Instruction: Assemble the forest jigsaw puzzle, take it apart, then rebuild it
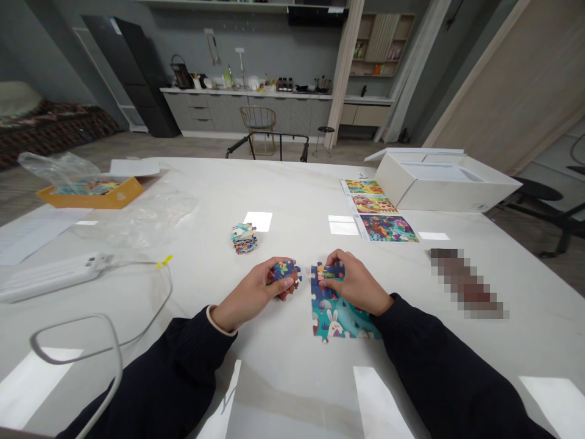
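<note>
A small stack of jigsaw puzzle pieces is gripped in my left hand, with a dark blue piece bearing a yellow flower on top. To its right lies a partly joined jigsaw puzzle in teal and blue, with a white rabbit near its lower left. My right hand has thumb and fingers closed on a jigsaw puzzle piece at the puzzle's top left. Whether that piece is fully seated I cannot tell. My right hand and sleeve cover part of the puzzle. Beyond my left hand stands another pile of pieces.
Picture sheets lie beside a white box at the back right. A blurred-out object is on the right. Leftward are a yellow box, clear plastic wrap, a power strip and its looping cable.
</note>
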The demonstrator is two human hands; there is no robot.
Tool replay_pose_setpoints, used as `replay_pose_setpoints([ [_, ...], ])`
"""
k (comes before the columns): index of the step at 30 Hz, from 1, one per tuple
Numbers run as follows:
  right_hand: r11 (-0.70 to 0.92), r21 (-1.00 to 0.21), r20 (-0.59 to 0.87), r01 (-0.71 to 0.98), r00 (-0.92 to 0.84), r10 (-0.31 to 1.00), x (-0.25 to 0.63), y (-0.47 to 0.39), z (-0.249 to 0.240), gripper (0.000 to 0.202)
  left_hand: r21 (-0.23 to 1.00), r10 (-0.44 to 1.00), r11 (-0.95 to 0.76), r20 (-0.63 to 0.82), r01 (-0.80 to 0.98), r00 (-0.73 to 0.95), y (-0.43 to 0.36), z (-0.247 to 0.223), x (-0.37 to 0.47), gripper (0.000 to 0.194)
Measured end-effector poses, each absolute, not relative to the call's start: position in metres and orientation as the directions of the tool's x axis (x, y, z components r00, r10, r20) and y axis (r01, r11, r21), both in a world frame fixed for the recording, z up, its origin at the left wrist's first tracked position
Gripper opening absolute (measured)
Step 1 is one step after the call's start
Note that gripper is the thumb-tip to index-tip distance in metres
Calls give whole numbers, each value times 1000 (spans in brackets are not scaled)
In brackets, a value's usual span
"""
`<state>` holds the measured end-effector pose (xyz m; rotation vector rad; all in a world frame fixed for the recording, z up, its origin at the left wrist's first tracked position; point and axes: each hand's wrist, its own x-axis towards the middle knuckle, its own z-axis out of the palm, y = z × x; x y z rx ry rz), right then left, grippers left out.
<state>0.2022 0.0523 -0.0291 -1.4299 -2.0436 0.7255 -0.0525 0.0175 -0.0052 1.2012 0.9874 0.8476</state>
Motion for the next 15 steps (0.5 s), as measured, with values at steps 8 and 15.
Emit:
replay_pose_setpoints([
  [8, 196, -884, 88, 424, -260, 961, 201, 59, -33, 22, 990, 924, 144, -138, 11, 357, 21, -13, -50, 39],
  [15, 168, -940, 91, 297, -258, 962, 200, 62, -32, 27, 997, 922, 80, -71, -6, 381, 30, -31, -24, 39],
])
